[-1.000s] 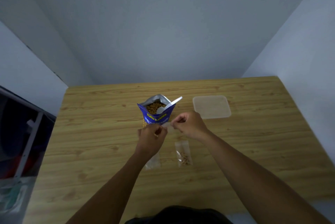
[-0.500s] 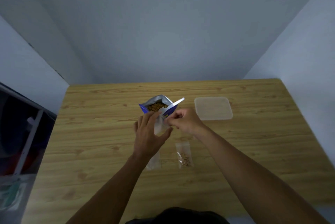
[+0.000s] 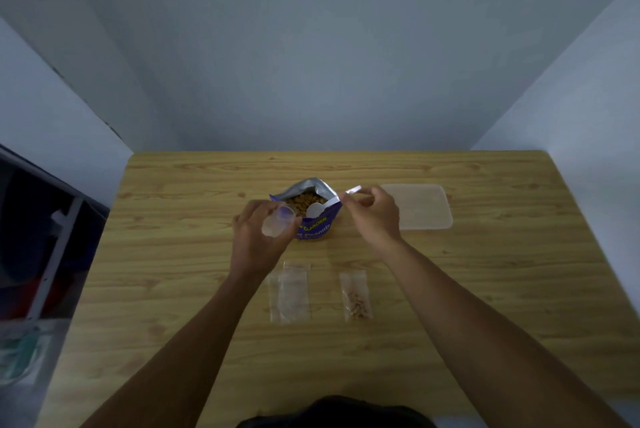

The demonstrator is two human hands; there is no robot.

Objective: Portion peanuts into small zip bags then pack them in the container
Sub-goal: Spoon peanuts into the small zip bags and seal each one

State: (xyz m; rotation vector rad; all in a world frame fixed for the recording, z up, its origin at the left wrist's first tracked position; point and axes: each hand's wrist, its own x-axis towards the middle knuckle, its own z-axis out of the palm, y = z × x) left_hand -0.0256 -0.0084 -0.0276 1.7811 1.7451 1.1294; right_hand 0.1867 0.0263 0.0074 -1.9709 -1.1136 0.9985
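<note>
A blue peanut bag (image 3: 313,220) stands open mid-table, peanuts showing inside. A white plastic spoon (image 3: 317,209) rests in it, and my right hand (image 3: 374,214) pinches the spoon's handle at the bag's right rim. My left hand (image 3: 258,237) holds a small clear zip bag (image 3: 278,223) with its mouth held open, just left of the peanut bag. Nearer me lie a few empty zip bags (image 3: 289,292) and one zip bag with peanuts (image 3: 356,296). The clear container (image 3: 424,208) sits right of the peanut bag, behind my right hand.
The wooden table (image 3: 173,254) is walled at the back and right. A metal frame and dark clutter (image 3: 45,254) stand off its left edge.
My hands parted from the zip bag's top. The left hand now holds it open beside the peanut bag, and the right hand moved up and right onto the spoon handle.
</note>
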